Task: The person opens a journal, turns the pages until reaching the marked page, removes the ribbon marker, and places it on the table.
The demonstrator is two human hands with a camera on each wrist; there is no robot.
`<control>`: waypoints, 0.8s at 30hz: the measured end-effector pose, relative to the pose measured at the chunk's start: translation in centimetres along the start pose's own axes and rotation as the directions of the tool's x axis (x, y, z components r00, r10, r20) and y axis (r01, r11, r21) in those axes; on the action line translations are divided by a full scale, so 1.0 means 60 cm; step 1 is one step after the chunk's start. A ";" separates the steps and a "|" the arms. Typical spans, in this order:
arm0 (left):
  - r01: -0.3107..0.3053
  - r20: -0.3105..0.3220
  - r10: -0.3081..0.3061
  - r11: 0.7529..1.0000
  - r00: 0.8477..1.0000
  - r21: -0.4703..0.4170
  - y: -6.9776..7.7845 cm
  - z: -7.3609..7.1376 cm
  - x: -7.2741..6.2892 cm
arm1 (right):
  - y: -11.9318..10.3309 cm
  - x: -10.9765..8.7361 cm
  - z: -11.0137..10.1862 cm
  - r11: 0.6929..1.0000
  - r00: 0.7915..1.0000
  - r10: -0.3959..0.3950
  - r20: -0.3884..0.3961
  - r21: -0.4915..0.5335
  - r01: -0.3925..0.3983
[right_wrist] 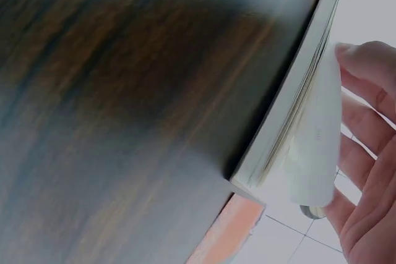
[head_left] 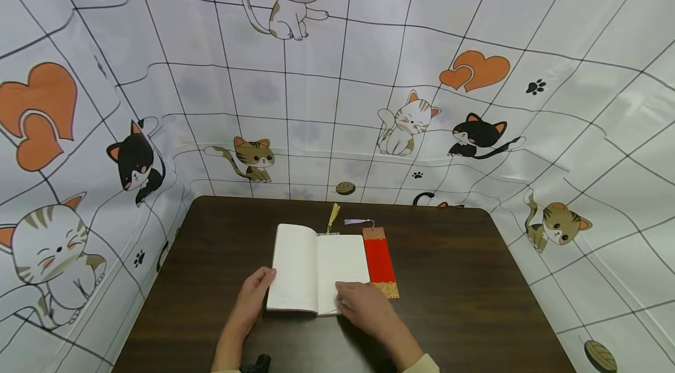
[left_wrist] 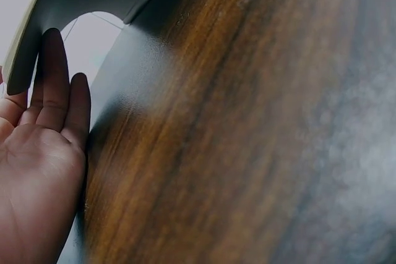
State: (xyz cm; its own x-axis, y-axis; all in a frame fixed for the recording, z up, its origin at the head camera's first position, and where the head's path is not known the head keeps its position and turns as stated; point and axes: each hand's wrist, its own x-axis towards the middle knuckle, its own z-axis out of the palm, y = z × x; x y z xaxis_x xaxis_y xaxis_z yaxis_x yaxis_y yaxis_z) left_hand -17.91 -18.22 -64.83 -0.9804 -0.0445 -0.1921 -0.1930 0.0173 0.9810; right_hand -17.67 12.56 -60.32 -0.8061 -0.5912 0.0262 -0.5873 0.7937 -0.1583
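An open notebook (head_left: 295, 267) lies on the dark wooden table, its left page blank and its right page faintly lined. At its left edge my left hand (head_left: 249, 300) holds the cover side, thumb on top; in the left wrist view the fingers (left_wrist: 54, 85) extend behind the dark cover. My right hand (head_left: 364, 305) is over the lower right corner of the right page. In the right wrist view its thumb and fingers pinch a page (right_wrist: 315, 146) that bends up from the stack beneath.
A red bookmark (head_left: 381, 260) with gold ends and a pale purple tassel (head_left: 358, 221) lies just right of the notebook. A yellow tassel (head_left: 333, 218) sticks out above the notebook's top edge. Behind the table (head_left: 448, 279) hangs a white cat-print sheet (head_left: 311, 92).
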 end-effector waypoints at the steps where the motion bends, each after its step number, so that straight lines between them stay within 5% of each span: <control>1: -0.004 0.000 0.004 1.000 1.000 0.004 0.000 0.000 0.001 | -0.001 0.000 -0.001 1.000 1.000 -0.013 -0.018 -0.027 0.012; 13: 0.002 -0.006 -0.002 1.000 1.000 -0.003 0.000 0.002 0.002 | -0.001 -0.007 0.004 0.996 0.998 -0.039 -0.055 -0.087 0.034; 19: -0.006 -0.013 0.005 1.000 1.000 -0.017 -0.003 0.003 0.004 | 0.006 -0.011 -0.008 1.000 0.999 0.015 -0.047 -0.026 -0.016; 24: -0.011 -0.019 0.010 1.000 1.000 -0.009 -0.003 0.003 0.005 | 0.017 -0.011 -0.019 0.997 0.978 0.073 -0.193 -0.014 -0.077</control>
State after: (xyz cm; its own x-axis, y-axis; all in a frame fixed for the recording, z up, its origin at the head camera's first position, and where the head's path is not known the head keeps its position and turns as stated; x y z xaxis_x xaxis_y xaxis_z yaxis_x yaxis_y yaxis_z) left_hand -18.18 -18.07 -65.09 -0.9814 -0.0632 -0.1813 -0.1823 0.0090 0.9832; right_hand -17.81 13.92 -59.39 -0.8457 -0.4927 0.2049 -0.5242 0.8390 -0.1458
